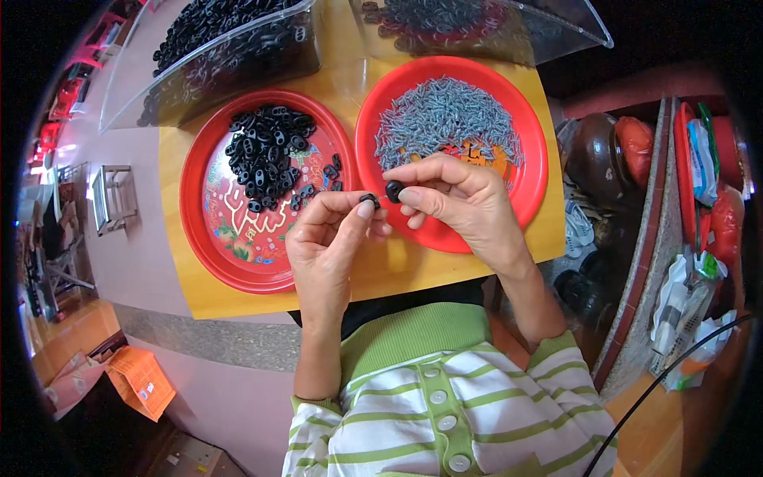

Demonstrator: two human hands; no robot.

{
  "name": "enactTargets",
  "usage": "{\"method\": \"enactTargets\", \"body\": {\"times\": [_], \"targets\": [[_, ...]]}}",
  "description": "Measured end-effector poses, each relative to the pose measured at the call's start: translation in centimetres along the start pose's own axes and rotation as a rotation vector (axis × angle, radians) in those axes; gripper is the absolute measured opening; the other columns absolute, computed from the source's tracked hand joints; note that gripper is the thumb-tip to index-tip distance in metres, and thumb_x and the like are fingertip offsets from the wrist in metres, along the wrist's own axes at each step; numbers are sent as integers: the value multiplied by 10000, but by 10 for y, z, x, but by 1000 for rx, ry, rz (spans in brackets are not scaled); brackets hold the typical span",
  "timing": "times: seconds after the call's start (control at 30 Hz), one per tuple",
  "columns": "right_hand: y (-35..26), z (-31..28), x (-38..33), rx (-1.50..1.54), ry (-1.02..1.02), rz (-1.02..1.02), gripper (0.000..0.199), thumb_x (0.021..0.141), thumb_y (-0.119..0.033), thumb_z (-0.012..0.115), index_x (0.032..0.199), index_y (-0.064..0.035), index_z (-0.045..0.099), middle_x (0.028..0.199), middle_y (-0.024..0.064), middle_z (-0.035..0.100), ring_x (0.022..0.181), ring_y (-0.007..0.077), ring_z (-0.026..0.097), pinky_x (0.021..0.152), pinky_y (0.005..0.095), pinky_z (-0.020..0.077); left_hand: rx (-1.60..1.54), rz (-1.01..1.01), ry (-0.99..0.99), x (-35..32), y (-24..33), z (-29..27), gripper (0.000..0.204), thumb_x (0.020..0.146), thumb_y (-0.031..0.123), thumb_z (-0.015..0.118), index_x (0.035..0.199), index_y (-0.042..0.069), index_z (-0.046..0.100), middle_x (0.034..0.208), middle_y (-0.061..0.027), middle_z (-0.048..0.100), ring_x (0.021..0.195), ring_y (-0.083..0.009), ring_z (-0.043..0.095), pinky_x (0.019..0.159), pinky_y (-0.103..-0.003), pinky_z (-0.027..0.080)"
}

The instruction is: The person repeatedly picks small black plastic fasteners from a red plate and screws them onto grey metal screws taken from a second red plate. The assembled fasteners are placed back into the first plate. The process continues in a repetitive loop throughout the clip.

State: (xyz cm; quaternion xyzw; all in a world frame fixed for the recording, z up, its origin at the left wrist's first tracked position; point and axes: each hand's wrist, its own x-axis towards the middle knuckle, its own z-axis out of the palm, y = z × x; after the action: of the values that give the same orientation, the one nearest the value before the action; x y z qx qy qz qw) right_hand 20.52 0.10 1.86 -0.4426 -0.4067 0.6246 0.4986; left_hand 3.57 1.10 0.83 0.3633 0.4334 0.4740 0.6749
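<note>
A red tray on the table's left holds black parts; a red dish on its right holds grey screws. Over the table's near edge, wrists turned inward, the left hand pinches a small dark piece and the right hand a black knob-like piece.

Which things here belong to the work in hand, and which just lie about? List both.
Seemingly in the work:
small dark pieces in left hand and right hand
black pile, left red tray
grey screw-like pieces, right red tray

Seemingly lying about:
metal stool
orange box
brown jar
</note>
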Motion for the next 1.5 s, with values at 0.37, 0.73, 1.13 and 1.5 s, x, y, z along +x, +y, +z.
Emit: {"method": "enactTargets", "body": {"times": [0.37,0.73,1.13,1.5], "targets": [[1,2,1,96,-45,36,172,873,-59,570,1031,8,583,913,40,617,771,65,581,670,195,495,72,43,-13,0,1,-2,85,853,21,584,913,-37,596,789,-75,642,683,-119,621,617,-221,497],[3,4,4,42,-4,16,172,855,-56,596,1014,10,587,914,39,613,755,61,574,662,193,496,81,70,-32,0,6,-7,93,856,26,583,922,-37,598,798,-72,642,691,-112,617,624,-214,491],[5,7,6,51,10,30,179,856,-50,591,1022,17,583,907,54,619,749,79,584,661,200,499,57,29,-21,1,5,-5,89,858,25,580,917,-40,595,790,-79,644,681,-112,617,621,-216,496],[10,10,6,12,20,-85,156,875,-49,565,1014,22,576,910,56,616,767,78,587,662,195,501,16,24,-38,3,3,0,114,873,34,560,947,-47,592,811,-97,651,700,-120,626,626,-220,502]]}}
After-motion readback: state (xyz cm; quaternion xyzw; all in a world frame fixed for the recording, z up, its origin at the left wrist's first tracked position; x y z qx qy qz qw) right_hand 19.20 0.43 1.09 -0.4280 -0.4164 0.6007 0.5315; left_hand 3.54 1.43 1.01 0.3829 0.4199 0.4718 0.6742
